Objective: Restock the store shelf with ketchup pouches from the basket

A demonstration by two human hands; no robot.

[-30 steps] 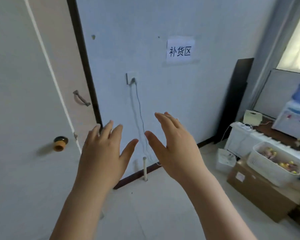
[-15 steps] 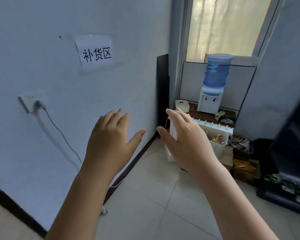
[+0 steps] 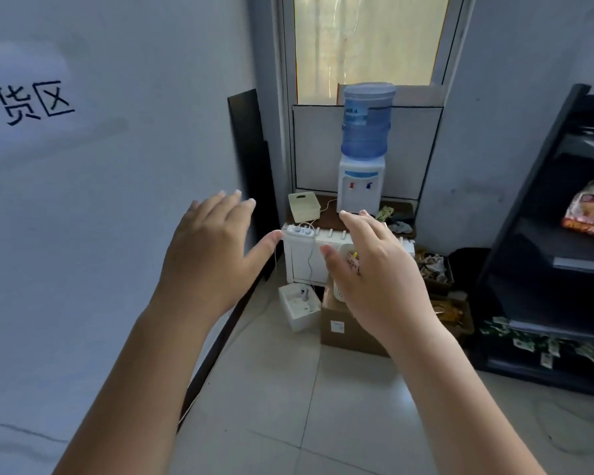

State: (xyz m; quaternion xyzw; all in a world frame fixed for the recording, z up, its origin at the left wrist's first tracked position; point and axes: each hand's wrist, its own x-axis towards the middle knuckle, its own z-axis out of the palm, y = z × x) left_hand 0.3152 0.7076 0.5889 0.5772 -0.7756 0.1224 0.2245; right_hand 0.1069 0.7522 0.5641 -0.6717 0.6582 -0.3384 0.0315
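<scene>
My left hand (image 3: 210,252) and my right hand (image 3: 374,275) are raised in front of me, palms forward, fingers apart, holding nothing. Behind my right hand a white basket (image 3: 344,255) rests on a cardboard box (image 3: 343,332); only its left edge and a few yellow and red items inside show. A dark store shelf (image 3: 542,214) stands at the right edge, with a red packet (image 3: 590,214) on a middle level and small green packs (image 3: 535,341) on the bottom level. No pouch can be made out clearly.
A water dispenser (image 3: 362,156) stands at the back below a window. A white cabinet (image 3: 300,258) with a power strip, a small white bin (image 3: 297,305) and boxes of snacks (image 3: 436,265) crowd the floor corner. A white wall with a paper sign (image 3: 24,108) runs along the left.
My view has swung right, from the door and wall to the corner with the dispenser, the basket and the shelf. Both hands stay raised and open in front of me.
</scene>
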